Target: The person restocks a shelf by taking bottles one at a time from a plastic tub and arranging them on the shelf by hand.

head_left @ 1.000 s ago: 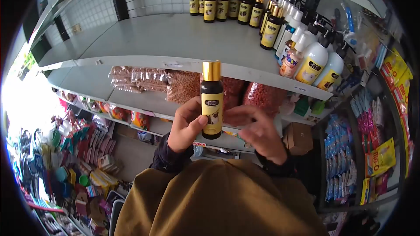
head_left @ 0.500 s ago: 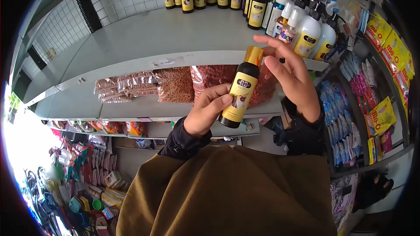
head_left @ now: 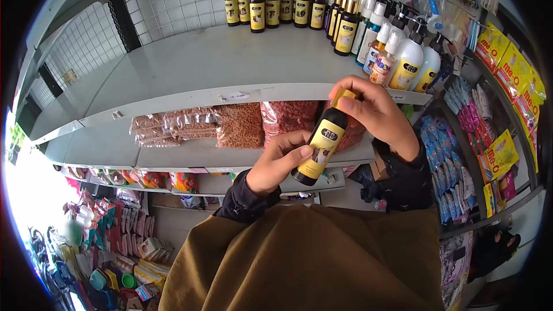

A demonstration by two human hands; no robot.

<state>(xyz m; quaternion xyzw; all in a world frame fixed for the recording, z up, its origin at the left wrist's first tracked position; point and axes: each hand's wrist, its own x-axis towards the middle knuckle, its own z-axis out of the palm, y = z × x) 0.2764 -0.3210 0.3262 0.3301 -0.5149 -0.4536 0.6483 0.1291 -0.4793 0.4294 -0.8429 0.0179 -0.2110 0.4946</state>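
Observation:
A dark bottle (head_left: pixel 324 148) with a yellow label and a gold cap is held tilted in front of the shelf, its top leaning right. My left hand (head_left: pixel 279 161) grips its lower part, thumb lying across the label. Up at the gold cap (head_left: pixel 344 99), my right hand (head_left: pixel 377 112) has its thumb and fingers closed round it, hiding part of the cap. Similar gold-capped bottles (head_left: pixel 272 8) stand grouped at the back of the upper shelf (head_left: pixel 190 60).
White pump bottles (head_left: pixel 409 60) and spray bottles (head_left: pixel 382 64) stand at the upper shelf's right end. Bags of brown pellets (head_left: pixel 239 125) lie on the shelf below. Yellow packets (head_left: pixel 500 152) hang on a rack at right. Assorted goods (head_left: pixel 115 242) fill the lower left.
My right hand has gone from spread fingers beside the cap to closed round it. The bottle tilts further right. The view has shifted, so the shelves appear lower.

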